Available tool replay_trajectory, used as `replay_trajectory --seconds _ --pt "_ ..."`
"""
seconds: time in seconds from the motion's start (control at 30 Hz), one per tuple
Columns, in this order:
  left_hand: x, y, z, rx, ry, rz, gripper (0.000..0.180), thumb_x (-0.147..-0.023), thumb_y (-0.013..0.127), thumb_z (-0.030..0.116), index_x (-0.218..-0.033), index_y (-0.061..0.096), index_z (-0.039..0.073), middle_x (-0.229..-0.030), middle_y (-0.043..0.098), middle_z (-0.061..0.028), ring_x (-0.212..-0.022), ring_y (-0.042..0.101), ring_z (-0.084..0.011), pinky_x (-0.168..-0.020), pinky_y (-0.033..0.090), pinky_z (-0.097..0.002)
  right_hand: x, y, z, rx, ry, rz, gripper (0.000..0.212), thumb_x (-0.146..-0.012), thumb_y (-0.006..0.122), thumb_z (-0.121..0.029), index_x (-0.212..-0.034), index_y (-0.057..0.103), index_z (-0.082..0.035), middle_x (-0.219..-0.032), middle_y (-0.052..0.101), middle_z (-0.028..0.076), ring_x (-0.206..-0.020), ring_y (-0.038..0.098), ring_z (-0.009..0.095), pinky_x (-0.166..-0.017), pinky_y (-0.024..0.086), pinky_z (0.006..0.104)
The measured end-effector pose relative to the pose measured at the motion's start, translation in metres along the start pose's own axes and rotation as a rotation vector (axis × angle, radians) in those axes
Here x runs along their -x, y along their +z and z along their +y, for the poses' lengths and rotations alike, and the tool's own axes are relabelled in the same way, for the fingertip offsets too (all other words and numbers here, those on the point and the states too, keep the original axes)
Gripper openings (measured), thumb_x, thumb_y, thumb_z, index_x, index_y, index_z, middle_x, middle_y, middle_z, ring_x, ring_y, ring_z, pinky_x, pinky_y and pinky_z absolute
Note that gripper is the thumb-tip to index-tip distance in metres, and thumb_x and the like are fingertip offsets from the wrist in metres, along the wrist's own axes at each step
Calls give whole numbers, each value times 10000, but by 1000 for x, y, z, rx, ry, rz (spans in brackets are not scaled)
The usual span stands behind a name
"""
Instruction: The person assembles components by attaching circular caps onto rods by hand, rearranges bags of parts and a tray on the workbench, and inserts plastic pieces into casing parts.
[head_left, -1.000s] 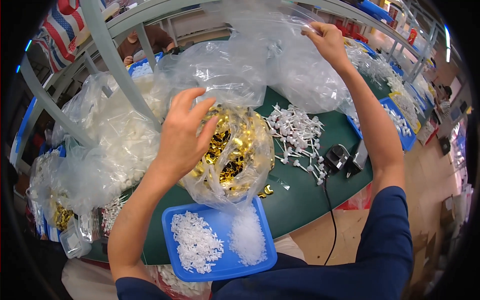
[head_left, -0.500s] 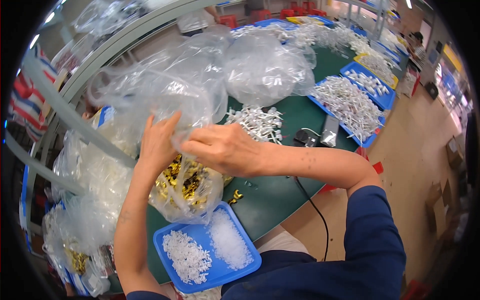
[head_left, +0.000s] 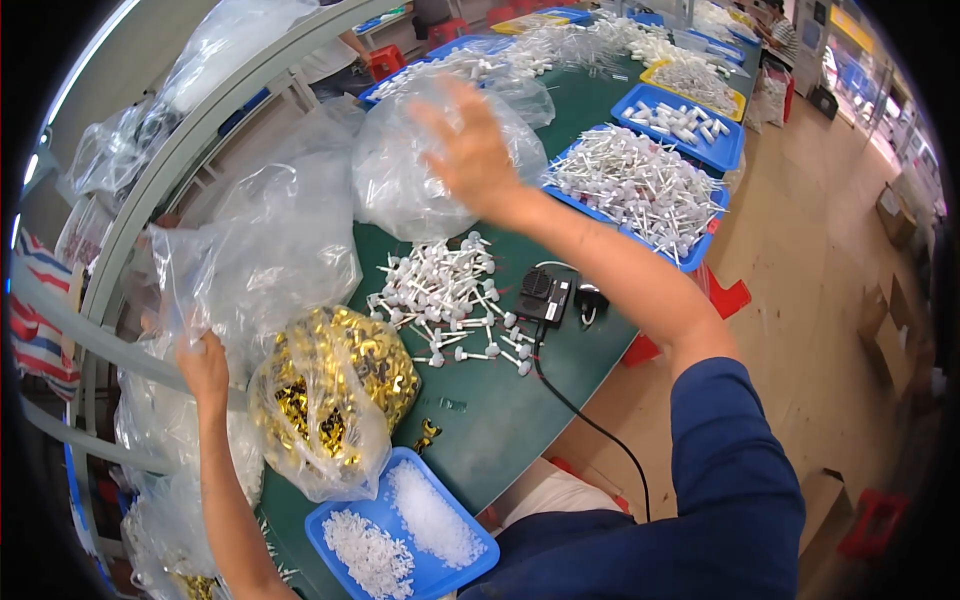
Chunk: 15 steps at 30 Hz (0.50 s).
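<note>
My left hand (head_left: 204, 368) is closed at the left, gripping the edge of a large clear plastic bag (head_left: 275, 225) that stretches up and back from it. My right hand (head_left: 470, 155) is lifted at the far middle, fingers spread and slightly blurred, with nothing in it. Behind and below it lies a puffed-up clear plastic bag (head_left: 400, 165); I cannot tell if they touch. Between my arms sits a clear bag of shiny gold pieces (head_left: 385, 375). A few loose gold pieces (head_left: 427, 436) lie beside it. Right of it spreads a pile of white-stemmed parts with pale round heads (head_left: 430, 285).
A blue tray (head_left: 478, 530) near me holds two heaps of small white and clear pieces. A black device (head_left: 543, 296) with a cable sits by the table's right edge. Further back stand blue trays of white parts (head_left: 640, 185). A grey metal frame (head_left: 150, 130) crosses the left side.
My hands, which were together above the gold-filled bag, have parted. The left went left and down with clear plastic; the right went up and away, fingers spread. The view has shifted too.
</note>
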<state>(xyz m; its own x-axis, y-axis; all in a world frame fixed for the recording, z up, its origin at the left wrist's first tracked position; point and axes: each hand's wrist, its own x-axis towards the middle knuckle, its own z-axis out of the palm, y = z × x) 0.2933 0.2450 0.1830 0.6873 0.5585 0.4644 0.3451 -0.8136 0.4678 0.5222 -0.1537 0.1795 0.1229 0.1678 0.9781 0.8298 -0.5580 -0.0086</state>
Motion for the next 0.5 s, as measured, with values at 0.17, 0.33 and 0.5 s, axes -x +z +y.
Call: replay_trajectory --seconds 0.17,0.33,0.5 --pt "-6 39 44 46 561 213 581 -877 460 14 -1445 351 70 -1172 578 -190 -1061 575 -275 -930 434 -372 12 7 166 133 833 35 538 -776 679 -222 -1285 538 -122 -1456 288 239 -1248 411 438 -1043 357 472" --pt "-39 92 89 -149 713 71 680 -809 497 -34 -1456 313 66 -1317 469 -258 -1211 446 -419 -1046 341 -437 39 45 217 14 1266 -194 592 -778 657 -308 -1328 525 -131 -1498 224 224 -1259 412 441 -1057 351 455" --pt "-75 152 64 -186 670 -129 685 -777 541 -12 -1431 351 65 -1313 444 -297 -1197 430 -456 -1036 350 -462 59 120 216 146 1125 -643 551 -819 581 -401 -1283 584 -103 -1479 309 227 -1332 344 418 -1058 351 461"
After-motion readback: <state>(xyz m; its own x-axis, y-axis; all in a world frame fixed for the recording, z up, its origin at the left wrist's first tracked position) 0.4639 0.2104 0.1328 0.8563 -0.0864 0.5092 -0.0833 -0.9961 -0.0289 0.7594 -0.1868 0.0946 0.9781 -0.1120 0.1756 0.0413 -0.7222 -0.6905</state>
